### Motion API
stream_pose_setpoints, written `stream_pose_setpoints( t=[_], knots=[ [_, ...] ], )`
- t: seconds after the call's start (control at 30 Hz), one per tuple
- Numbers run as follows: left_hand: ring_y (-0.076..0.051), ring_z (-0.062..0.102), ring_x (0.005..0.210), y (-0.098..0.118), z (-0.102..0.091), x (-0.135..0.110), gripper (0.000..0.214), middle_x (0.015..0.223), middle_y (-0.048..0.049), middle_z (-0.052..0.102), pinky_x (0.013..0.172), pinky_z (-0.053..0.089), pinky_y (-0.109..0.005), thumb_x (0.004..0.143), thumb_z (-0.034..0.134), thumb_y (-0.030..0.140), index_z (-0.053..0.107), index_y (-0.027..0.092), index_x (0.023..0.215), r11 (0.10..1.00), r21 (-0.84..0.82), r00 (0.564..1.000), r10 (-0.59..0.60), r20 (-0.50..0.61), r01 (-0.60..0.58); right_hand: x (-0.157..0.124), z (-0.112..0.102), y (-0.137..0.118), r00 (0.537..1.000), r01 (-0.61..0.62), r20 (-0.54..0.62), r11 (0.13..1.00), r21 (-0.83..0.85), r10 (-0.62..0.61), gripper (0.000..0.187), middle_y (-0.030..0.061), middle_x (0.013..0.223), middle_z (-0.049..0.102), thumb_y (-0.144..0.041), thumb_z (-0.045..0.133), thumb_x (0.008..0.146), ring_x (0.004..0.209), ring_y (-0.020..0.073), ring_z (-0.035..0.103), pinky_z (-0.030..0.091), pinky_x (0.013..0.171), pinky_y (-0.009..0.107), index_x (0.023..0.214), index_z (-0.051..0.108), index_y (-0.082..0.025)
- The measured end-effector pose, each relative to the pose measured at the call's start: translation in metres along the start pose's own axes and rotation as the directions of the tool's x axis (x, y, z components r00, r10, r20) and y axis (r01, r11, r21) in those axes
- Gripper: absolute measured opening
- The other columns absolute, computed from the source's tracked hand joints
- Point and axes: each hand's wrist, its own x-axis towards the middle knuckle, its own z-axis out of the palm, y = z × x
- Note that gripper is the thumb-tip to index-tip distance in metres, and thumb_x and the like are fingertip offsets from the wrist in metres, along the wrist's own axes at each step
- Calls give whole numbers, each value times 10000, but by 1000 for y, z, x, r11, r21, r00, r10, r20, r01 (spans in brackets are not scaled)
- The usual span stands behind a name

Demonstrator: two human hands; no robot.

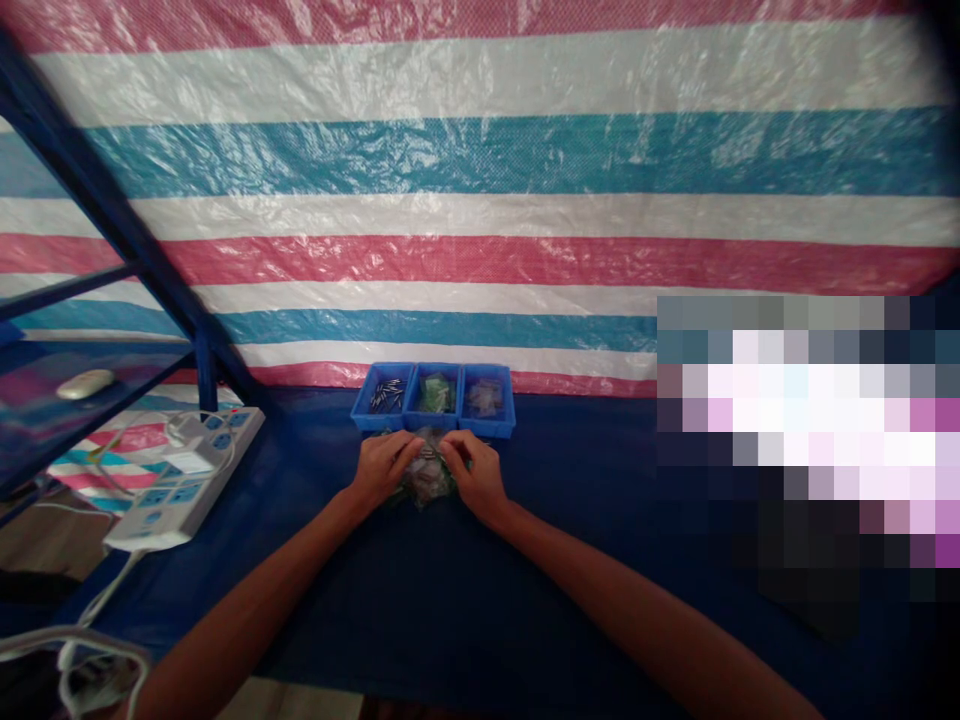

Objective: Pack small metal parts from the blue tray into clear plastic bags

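Our left hand point(384, 468) and right hand point(474, 476) grip a clear plastic bag point(429, 478) from either side, fingers curled over it; its contents seem green, though the view is poor. It lies on the navy tabletop point(480, 600), just before three blue parts bins point(433, 397), with a power strip point(180, 478) to our left.

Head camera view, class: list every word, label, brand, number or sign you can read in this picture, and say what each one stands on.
No text can be read here.
White power strip: small marks, too small to read.
Clear plastic bag between the left hand and right hand: printed bits, too blurred to read.
Blue bins: no text visible.
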Motion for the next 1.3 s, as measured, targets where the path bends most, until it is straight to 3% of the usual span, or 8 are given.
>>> stream_pose_setpoints(
  t=[0.47, 1.0, 1.3],
  knots=[
    [-92, 606, 589, -1, 2, 0, 220, 690, 0, 667, 606, 437, -190, 906, 476, 316, 627, 162, 861, 1000, -23, 1000, 8, -19, -8, -1, 0, 1, 1000, -3, 2, 999, -32, 3, 267, 3, 693, 564, -339, 405, 921, 631, 125, 513, 375, 623, 227, 796, 571, -172],
    [-84, 596, 559, 0, 2, -1, 203, 709, 1, 678, 601, 438, -192, 907, 475, 303, 620, 167, 867, 1000, -23, 1000, -13, -9, 12, 0, -2, -1, 1000, 13, -4, 999, -32, -13, 250, 5, 687, 570, -323, 425, 909, 621, 127, 516, 389, 622, 234, 796, 590, -173],
    [-87, 608, 585, -1, 2, 0, 200, 710, -2, 672, 608, 439, -189, 908, 474, 290, 620, 162, 859, 999, -38, 1000, -6, -22, 5, 0, -1, -3, 1000, -15, -27, 998, 57, 17, 171, 12, 747, 625, -313, 491, 869, 650, 134, 575, 442, 643, 232, 879, 597, -178]
  ],
)
